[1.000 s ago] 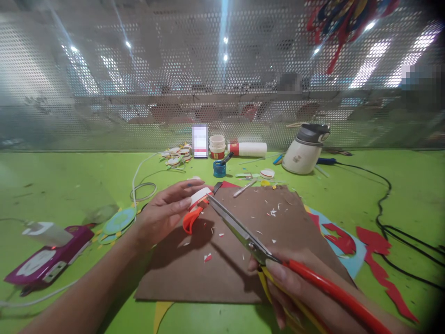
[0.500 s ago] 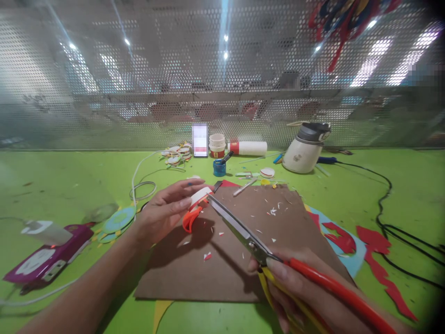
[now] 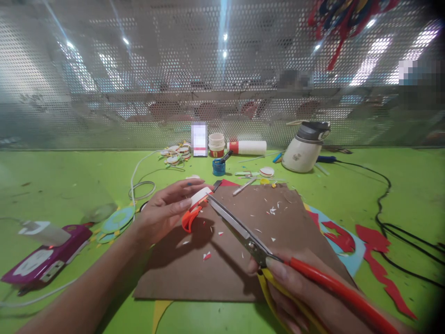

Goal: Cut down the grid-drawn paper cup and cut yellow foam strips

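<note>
Tips of scissors (image 3: 239,229) at paper piece (image 3: 191,215) | left hand (image 3: 163,211) pinches it | right hand (image 3: 295,287) clamps scissors

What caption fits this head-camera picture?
Left hand holds an orange-and-white paper cutout, right hand cuts it with red-handled scissors.

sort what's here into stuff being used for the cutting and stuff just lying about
In use: left hand, piece, scissors, right hand, brown board under them.
Lying about: phone, cups, blue pot, jug, purple device, black cable, red shapes.
</note>
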The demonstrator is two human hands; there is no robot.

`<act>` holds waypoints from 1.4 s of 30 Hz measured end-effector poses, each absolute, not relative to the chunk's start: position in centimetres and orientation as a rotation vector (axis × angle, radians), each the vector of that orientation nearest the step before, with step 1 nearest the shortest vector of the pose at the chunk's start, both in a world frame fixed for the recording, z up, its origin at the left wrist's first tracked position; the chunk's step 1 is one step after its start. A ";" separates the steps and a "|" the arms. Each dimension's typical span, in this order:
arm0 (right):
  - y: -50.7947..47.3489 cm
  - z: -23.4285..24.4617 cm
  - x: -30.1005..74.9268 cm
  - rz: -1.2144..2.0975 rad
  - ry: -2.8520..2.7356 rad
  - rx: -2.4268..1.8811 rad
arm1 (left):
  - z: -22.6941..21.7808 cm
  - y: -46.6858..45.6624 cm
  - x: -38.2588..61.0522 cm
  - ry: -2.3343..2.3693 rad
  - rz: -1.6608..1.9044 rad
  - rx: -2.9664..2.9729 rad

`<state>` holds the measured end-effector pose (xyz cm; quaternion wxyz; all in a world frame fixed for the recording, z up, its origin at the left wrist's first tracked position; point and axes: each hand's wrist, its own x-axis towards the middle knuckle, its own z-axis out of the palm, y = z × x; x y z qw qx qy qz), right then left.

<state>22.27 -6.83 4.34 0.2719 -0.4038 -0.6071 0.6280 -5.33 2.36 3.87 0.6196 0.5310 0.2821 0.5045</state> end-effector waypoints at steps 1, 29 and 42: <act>-6.8 4.4 22.3 1.674 -1.647 -1.088 | 3.9 2.4 -5.3 0.650 1.158 1.219; -6.6 3.4 22.3 1.821 -1.506 -0.913 | 4.2 2.3 -5.3 0.734 1.115 1.234; -6.7 3.7 22.4 1.664 -1.640 -1.059 | 4.6 2.0 -5.1 0.762 1.111 1.337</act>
